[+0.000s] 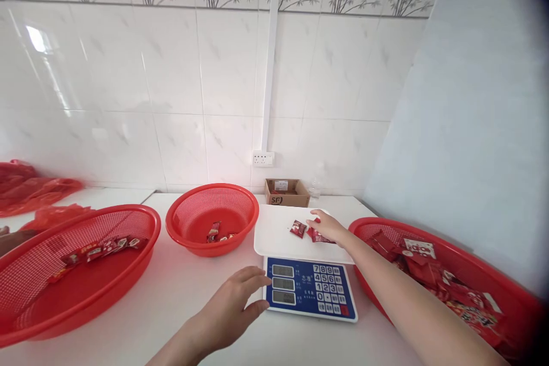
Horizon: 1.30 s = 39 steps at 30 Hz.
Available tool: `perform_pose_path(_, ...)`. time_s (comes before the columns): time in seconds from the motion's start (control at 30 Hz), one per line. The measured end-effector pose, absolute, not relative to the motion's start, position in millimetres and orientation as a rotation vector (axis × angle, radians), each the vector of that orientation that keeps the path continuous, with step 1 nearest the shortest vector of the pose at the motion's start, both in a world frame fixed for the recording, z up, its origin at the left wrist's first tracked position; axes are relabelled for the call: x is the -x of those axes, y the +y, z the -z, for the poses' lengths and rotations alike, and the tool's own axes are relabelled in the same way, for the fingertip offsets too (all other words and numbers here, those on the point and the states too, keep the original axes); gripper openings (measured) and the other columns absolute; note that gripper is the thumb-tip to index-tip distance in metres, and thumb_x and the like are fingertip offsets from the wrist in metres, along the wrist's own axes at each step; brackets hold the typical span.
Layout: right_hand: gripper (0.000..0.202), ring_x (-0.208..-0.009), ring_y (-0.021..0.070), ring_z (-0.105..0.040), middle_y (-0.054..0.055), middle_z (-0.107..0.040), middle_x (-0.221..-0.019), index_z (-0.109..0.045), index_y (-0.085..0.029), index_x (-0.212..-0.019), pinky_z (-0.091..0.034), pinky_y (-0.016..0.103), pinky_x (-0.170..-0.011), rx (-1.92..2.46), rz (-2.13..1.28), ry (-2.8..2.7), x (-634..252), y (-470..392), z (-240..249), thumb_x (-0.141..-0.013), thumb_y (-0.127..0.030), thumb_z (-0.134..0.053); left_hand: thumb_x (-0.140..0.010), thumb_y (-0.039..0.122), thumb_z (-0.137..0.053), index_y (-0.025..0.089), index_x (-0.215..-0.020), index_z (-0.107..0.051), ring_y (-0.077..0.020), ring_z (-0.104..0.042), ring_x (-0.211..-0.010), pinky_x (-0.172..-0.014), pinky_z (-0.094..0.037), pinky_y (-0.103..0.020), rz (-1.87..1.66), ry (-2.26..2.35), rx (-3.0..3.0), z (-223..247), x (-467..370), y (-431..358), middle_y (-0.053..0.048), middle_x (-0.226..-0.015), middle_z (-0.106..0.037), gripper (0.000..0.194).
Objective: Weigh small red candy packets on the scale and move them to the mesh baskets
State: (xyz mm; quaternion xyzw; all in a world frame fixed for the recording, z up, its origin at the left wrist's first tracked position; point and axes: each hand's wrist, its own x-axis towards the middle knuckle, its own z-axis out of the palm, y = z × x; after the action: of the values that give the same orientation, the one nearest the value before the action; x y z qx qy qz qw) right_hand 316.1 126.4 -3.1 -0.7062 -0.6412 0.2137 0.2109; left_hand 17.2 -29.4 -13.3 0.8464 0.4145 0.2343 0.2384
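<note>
My right hand (328,225) reaches over the white weighing tray (272,237) of a digital scale. Its finger and thumb curl around a small red snack packet (317,220), with more red packaging (319,236) just under the hand. One separate red packet (297,229) lies on the tray to the left of those fingers. My left hand (234,311) is empty, fingers apart, beside the left edge of the scale's blue keypad panel (306,286). Its fingertips are close to the display windows; the digits are too faint to read.
Red plastic baskets surround the scale: a large left one (146,229) with several packets, a round middle one (180,229) with a few, and a right one (454,243) holding many. A cardboard box (287,199) stands behind. At far left, a person's hand (12,240) shows near red bags (38,189).
</note>
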Motion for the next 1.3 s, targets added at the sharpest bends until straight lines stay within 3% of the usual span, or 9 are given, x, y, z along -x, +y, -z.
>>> perform_pose_path(0.3,0.060,-0.092,0.0193,-0.066,0.015,-0.065,-0.117,-0.045,-0.013,-0.133,-0.047,0.028,-0.083,1.965,-0.728,-1.825,-336.2,134.8,8.0,-0.082,-0.041,-0.058,-0.086,0.024,-0.058,0.026,-0.122,-0.058,-0.0238,-0.051,-0.123,-0.103,-0.042,-0.039,-0.599,1.165,-2.341,11.7,-18.7,-13.1,-0.007,-0.133,-0.055,0.036)
perform_pose_path(0.57,0.055,-0.108,0.0260,-0.060,0.011,-0.061,-0.125,-0.059,-0.018,-0.121,-0.044,0.032,-0.090,1.875,-0.653,-1.928,-330.9,127.0,19.4,-0.068,-0.027,-0.070,-0.091,0.033,-0.049,0.023,-0.128,-0.053,-0.0226,-0.050,-0.124,-0.103,-0.041,-0.036,-0.439,1.014,-2.509,-11.0,-70.3,46.2,-0.007,-0.136,-0.053,0.038)
perform_pose_path(0.77,0.052,-0.081,0.0190,-0.068,0.006,-0.066,-0.118,-0.060,-0.023,-0.119,-0.050,0.029,-0.075,1.836,-0.670,-1.928,-331.3,118.9,18.1,-0.068,-0.020,-0.067,-0.088,0.027,-0.053,0.017,-0.131,-0.047,-0.0245,-0.045,-0.128,-0.105,-0.038,-0.038,-0.313,0.959,-2.606,-3.0,-124.6,108.8,-0.012,-0.137,-0.051,0.045)
perform_pose_path(0.97,0.042,-0.092,0.0206,-0.066,0.013,-0.061,-0.124,-0.059,-0.018,-0.119,-0.048,0.031,-0.084,1.935,-0.613,-1.826,-354.7,125.1,17.6,-0.077,-0.023,-0.061,-0.083,0.022,-0.055,0.017,-0.130,-0.043,-0.0275,-0.050,-0.120,-0.096,-0.042,-0.040,-0.206,0.975,-2.621,9.8,-154.2,143.4,-0.013,-0.127,-0.056,0.049)
perform_pose_path(1.1,0.042,-0.085,0.0182,-0.067,0.014,-0.061,-0.123,-0.058,-0.017,-0.120,-0.050,0.028,-0.075,1.943,-0.671,-1.775,-362.5,128.4,15.1,-0.079,-0.025,-0.059,-0.082,0.022,-0.056,0.018,-0.122,-0.050,-0.0303,-0.056,-0.111,-0.089,-0.045,-0.041,-0.184,1.025,-2.581,13.1,-153.3,154.0,-0.013,-0.115,-0.062,0.040)
perform_pose_path(1.17,0.042,-0.080,0.0175,-0.068,0.012,-0.063,-0.120,-0.058,-0.017,-0.120,-0.051,0.028,-0.072,1.934,-0.707,-1.769,-361.5,131.1,14.5,-0.078,-0.025,-0.059,-0.085,0.018,-0.051,0.019,-0.118,-0.052,-0.0292,-0.057,-0.110,-0.091,-0.044,-0.041,-0.224,1.061,-2.539,13.6,-146.6,156.8,-0.012,-0.113,-0.063,0.033)
perform_pose_path(1.3,0.041,-0.092,0.0219,-0.065,0.009,-0.068,-0.103,-0.063,-0.017,-0.111,-0.049,0.030,-0.081,1.884,-0.765,-1.819,-350.5,137.4,14.5,-0.070,-0.020,-0.065,-0.091,0.019,-0.045,0.020,-0.123,-0.045,-0.0213,-0.062,-0.102,-0.086,-0.047,-0.035,-0.341,1.169,-2.369,11.5,-127.7,157.4,-0.010,-0.114,-0.063,0.032)
